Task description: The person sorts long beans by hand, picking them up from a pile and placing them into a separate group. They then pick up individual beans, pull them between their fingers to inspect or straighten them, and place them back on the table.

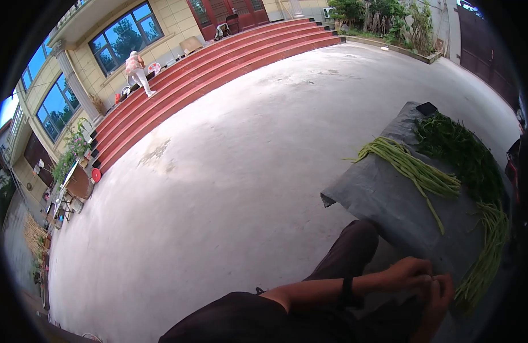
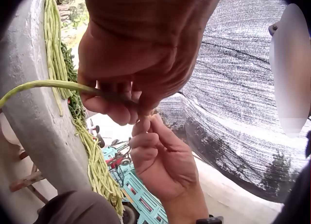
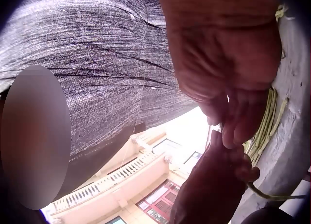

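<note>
We read no writing anywhere; our left hand (image 2: 141,54) pinches a long bean (image 2: 43,85), fingers curled round it, right hand (image 2: 163,161) pinching its end; more beans (image 1: 415,168) lie on grey cloth (image 1: 378,194) over a concrete yard (image 1: 229,171) below red steps (image 1: 218,63).

Right hand (image 1: 438,303) cut off by frame edge; blurred oval patches (image 2: 290,68).
</note>
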A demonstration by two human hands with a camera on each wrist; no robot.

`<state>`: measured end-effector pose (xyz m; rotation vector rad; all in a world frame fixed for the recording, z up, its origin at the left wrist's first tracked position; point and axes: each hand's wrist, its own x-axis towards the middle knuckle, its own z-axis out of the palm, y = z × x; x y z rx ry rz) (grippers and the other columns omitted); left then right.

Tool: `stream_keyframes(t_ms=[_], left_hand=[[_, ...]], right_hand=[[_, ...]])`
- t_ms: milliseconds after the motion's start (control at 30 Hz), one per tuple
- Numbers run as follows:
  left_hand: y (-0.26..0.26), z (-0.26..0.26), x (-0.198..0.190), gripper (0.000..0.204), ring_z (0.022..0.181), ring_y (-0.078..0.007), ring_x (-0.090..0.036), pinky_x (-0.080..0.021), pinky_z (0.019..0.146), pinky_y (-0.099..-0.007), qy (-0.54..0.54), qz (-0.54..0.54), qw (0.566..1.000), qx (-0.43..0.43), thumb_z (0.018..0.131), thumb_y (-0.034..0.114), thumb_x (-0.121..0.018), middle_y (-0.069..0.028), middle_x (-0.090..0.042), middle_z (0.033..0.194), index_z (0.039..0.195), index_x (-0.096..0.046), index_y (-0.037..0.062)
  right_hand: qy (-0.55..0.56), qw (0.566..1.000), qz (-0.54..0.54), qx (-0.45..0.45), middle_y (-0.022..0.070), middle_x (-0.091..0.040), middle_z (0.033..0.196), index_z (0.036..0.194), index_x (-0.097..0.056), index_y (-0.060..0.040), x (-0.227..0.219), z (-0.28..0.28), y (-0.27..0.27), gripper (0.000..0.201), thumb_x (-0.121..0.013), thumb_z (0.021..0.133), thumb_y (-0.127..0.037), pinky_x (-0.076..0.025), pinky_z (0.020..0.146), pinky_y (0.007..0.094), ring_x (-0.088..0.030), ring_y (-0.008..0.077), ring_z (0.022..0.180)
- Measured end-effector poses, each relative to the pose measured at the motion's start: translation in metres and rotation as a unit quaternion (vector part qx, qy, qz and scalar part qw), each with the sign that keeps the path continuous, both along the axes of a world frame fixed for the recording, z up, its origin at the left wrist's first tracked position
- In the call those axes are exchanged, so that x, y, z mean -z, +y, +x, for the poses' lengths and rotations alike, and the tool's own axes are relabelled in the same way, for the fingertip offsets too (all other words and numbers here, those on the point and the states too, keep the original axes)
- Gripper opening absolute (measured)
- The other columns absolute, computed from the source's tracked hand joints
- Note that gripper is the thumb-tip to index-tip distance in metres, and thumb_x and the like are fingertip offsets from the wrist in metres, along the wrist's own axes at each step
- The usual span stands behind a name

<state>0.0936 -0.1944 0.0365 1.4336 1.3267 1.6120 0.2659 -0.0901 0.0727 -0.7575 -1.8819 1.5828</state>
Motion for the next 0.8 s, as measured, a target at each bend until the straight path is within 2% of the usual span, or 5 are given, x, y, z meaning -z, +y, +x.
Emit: stream_keyframes(t_ms=[67,200,267,400,800], left_hand=[[-0.001,0.003,-0.008,0.023,0.084,-0.0298,-0.072,-0.055,0.075,-0.0405,0.044,-0.019,0.998,-0.036,0.096,0.025,-0.072,-0.0126,-0.071,0.096,0.102,-0.065,0.0035],[0.001,0.004,-0.011,0.025,0.085,-0.0379,-0.071,-0.054,0.072,-0.0455,0.163,0.004,0.983,-0.084,0.087,0.024,-0.076,-0.0134,-0.069,0.094,0.099,-0.065,0.0048],[0.001,0.005,-0.009,0.023,0.085,-0.0395,-0.070,-0.054,0.071,-0.0483,0.197,0.011,0.975,-0.102,0.087,0.023,-0.074,-0.0130,-0.066,0.094,0.096,-0.064,0.0049],[-0.003,0.000,-0.002,0.019,0.084,-0.0398,-0.070,-0.054,0.070,-0.0515,0.294,0.035,0.949,-0.108,0.085,0.019,-0.071,-0.0130,-0.065,0.096,0.094,-0.063,0.0050],[-0.011,0.005,-0.002,0.021,0.087,-0.0404,-0.070,-0.054,0.070,-0.0517,0.292,0.006,0.950,-0.111,0.082,0.019,-0.072,-0.0143,-0.066,0.091,0.091,-0.063,0.0031]], right_hand=[[0.007,1.000,-0.009,-0.002,-0.0012,-0.053,0.082,0.094,-0.057,-0.0074,0.025,0.012,0.016,0.012,-0.063,0.103,-0.012,-0.041,0.062,0.0258,-0.050,0.0066,0.072],[-0.012,0.999,-0.040,-0.034,0.0017,-0.058,0.086,0.101,-0.062,-0.0044,0.017,0.021,0.018,0.008,-0.063,0.105,-0.011,-0.046,0.069,0.0289,-0.055,0.0104,0.077],[0.023,0.996,-0.056,-0.066,0.0072,-0.069,0.091,0.115,-0.071,0.0006,0.012,0.024,0.017,0.016,-0.067,0.108,-0.013,-0.054,0.075,0.0313,-0.062,0.0154,0.078],[-0.038,0.993,-0.065,-0.090,0.0045,-0.067,0.089,0.113,-0.070,0.0013,-0.003,0.026,0.008,0.015,-0.066,0.108,-0.012,-0.052,0.073,0.0294,-0.060,0.0125,0.076],[-0.062,0.990,0.096,-0.082,0.0011,-0.061,0.087,0.109,-0.067,0.0018,-0.001,0.013,-0.009,0.012,-0.064,0.109,-0.010,-0.049,0.070,0.0275,-0.055,0.0097,0.075]])
